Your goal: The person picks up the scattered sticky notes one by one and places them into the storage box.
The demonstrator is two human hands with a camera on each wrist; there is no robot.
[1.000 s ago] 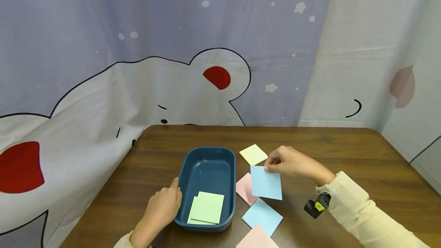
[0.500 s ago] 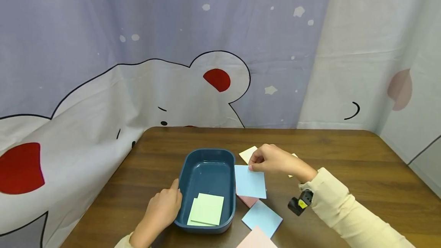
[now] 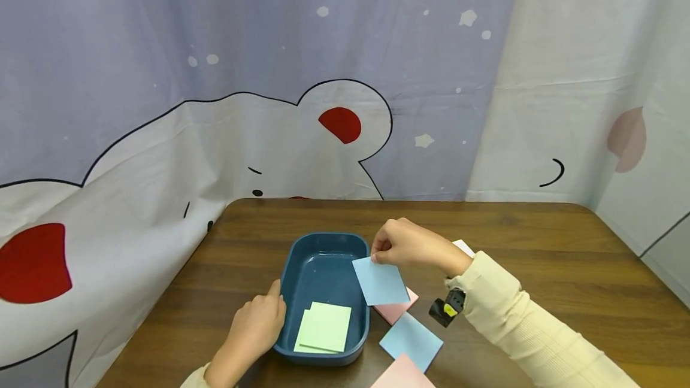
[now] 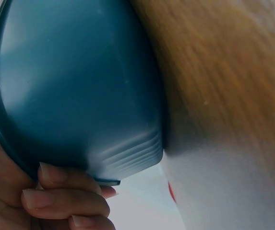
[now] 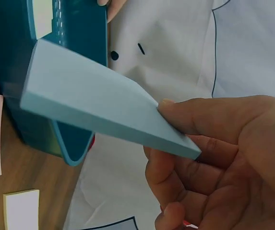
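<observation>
Head view: right hand (image 3: 412, 245) arched over the right side of a blue tray (image 3: 326, 271), thumb and fingers closed in a pinch on the far edge of the held blue pad (image 3: 380, 285). Position of pad: above the tray's right rim, partly over the interior; contact with the rim impossible to tell. Outline square, without a distinct long axis; broad face upward, free edge toward the person and slightly rightward. Long axis of tray directed away from the person. Left hand (image 3: 254, 322) at the tray's left wall, near end, one finger straight and pointing away. Two overlapping green pads (image 3: 325, 326) inside, near end. Right of the tray, on the surface (image 3: 528, 238): pink pad (image 3: 399, 310), partly hidden by the held blue pad; loose blue pad (image 3: 411, 339); nearest, second pink pad (image 3: 403, 374); behind the right wrist, pale pad (image 3: 463, 248), mostly hidden.

Left wrist view: outer wall of the tray at close range; fingers of the left hand curled in at its rim.

Right wrist view: held blue pad foreshortened, longest extent diagonal, from pinched corner at lower right to free end at upper left, toward the tray; thumb on the broad face, fingers beneath, curled.
</observation>
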